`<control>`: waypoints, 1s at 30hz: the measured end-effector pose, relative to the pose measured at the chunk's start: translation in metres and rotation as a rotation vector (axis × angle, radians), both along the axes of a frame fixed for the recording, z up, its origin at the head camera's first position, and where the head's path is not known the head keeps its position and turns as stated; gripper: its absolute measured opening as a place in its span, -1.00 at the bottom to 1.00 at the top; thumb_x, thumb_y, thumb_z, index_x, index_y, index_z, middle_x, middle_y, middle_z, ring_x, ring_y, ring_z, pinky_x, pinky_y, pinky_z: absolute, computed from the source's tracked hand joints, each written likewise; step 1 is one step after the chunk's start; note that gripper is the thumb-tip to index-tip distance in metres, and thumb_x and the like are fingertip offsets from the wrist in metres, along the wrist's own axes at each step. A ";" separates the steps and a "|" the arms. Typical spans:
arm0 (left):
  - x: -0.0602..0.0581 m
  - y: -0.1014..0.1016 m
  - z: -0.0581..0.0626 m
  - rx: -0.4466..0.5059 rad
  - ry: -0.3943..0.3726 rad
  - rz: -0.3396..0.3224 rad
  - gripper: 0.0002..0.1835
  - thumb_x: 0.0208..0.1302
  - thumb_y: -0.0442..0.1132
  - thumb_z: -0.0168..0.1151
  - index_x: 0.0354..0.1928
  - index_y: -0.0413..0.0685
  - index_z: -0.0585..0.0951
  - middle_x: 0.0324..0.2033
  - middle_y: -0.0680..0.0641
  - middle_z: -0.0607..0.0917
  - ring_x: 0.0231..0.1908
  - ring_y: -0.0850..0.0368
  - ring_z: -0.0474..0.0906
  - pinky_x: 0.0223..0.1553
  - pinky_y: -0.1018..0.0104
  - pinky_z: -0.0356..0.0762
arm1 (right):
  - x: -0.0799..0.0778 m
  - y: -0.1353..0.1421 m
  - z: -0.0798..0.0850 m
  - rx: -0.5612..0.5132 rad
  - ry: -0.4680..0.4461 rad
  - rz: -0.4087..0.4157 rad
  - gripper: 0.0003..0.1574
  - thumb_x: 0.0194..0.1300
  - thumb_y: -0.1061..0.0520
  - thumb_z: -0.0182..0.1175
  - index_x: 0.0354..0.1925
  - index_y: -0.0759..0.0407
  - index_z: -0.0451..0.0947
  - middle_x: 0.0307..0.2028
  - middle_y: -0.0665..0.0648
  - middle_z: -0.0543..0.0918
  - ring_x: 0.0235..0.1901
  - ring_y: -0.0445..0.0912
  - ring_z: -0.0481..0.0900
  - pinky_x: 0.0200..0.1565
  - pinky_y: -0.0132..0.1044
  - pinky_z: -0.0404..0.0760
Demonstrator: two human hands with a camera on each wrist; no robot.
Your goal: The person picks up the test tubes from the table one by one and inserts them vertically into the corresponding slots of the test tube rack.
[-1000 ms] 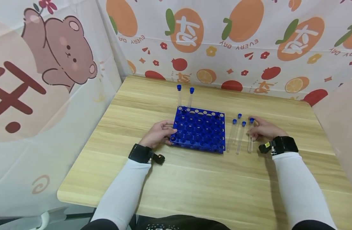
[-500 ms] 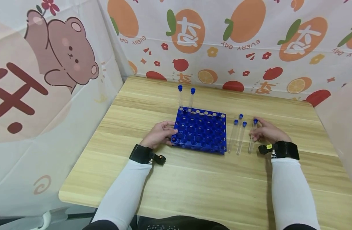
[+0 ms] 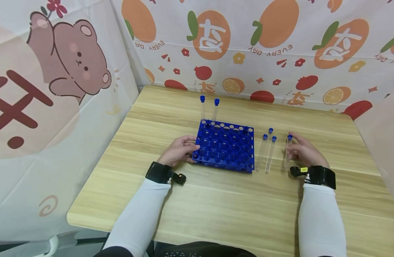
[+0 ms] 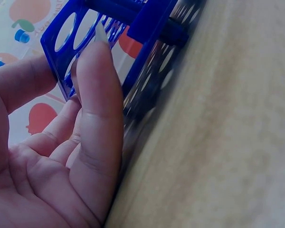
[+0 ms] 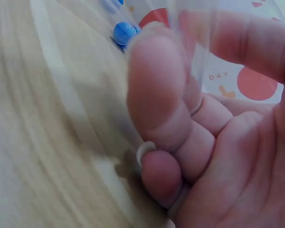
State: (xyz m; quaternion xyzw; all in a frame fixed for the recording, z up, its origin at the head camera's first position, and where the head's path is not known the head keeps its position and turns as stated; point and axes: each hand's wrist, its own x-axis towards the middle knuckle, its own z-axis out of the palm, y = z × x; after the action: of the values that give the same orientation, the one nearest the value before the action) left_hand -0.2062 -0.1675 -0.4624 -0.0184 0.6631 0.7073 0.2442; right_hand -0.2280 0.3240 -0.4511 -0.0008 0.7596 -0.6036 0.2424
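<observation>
"So, what has the right hand (image 3: 308, 152) got, from here?"

"One clear tube (image 3: 286, 160), held in curled fingers, its blue cap (image 3: 290, 137) at the far end. I can't tell whether its foot touches the table (image 3: 229, 207)."

"That grip looks secure?"

"Passable, I'd say, but smooth walls could twist or slide if the fingers loosen, and the tube might drop."

"And the left hand (image 3: 177, 150)?"

"It pinches the left side of the blue rack (image 3: 224, 145), near the front corner. Press or lift too hard there and the rack could tip, jolting the two capped tubes (image 3: 203, 111) standing in its back row at the left."

"What about the loose ones?"

"Three tubes (image 3: 270, 157) lie on the table between rack and right hand. Being round, they'd likely roll if a knuckle or the rack's edge brushed them."
</observation>
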 end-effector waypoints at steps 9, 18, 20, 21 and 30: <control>0.003 -0.003 0.000 -0.008 0.012 0.004 -0.54 0.33 -0.32 0.25 0.24 -0.14 0.43 -0.26 -0.02 0.68 -0.44 0.14 0.60 -0.48 0.29 0.74 | 0.007 -0.004 -0.004 -0.046 0.060 -0.058 0.03 0.46 0.16 0.11 0.56 0.16 -0.34 -0.58 -0.10 0.58 -0.57 -0.22 0.51 -0.41 -0.38 0.60; 0.005 0.000 0.000 -0.008 0.017 -0.006 -0.54 0.33 -0.31 0.25 0.24 -0.15 0.43 -0.26 -0.03 0.69 -0.44 0.13 0.60 -0.48 0.28 0.74 | 0.014 -0.011 -0.004 -0.291 0.063 -0.210 0.10 0.43 0.25 0.13 0.56 0.14 -0.43 -0.44 -0.08 0.65 -0.52 -0.25 0.57 -0.43 -0.44 0.60; 0.005 0.000 0.000 -0.008 0.014 -0.005 -0.55 0.33 -0.31 0.25 0.23 -0.15 0.44 -0.26 -0.03 0.69 -0.45 0.14 0.59 -0.48 0.29 0.73 | 0.014 -0.014 -0.001 -0.321 0.066 -0.227 0.12 0.43 0.25 0.13 0.56 0.05 -0.44 -0.38 -0.07 0.68 -0.47 -0.24 0.61 -0.35 -0.43 0.63; 0.006 0.001 0.000 -0.006 0.010 -0.003 -0.56 0.33 -0.31 0.25 0.22 -0.14 0.45 -0.27 -0.03 0.69 -0.45 0.14 0.59 -0.49 0.29 0.73 | 0.014 -0.016 0.001 -0.339 0.079 -0.226 0.11 0.43 0.27 0.12 0.56 0.03 -0.43 -0.35 -0.05 0.70 -0.44 -0.23 0.63 -0.31 -0.42 0.66; 0.007 0.000 0.003 0.000 0.012 -0.002 -0.55 0.33 -0.32 0.25 0.23 -0.16 0.44 -0.29 -0.01 0.68 -0.45 0.14 0.58 -0.50 0.29 0.73 | 0.009 -0.056 0.032 -0.413 0.197 -0.225 0.11 0.39 0.33 0.14 0.57 -0.14 -0.32 -0.33 0.11 0.78 -0.40 -0.08 0.76 -0.21 -0.23 0.78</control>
State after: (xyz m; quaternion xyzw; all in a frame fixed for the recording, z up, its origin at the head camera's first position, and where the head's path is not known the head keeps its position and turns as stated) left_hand -0.1993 -0.1672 -0.4595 -0.0136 0.6644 0.7074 0.2409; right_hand -0.2186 0.2681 -0.4191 -0.0244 0.6355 -0.7661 0.0932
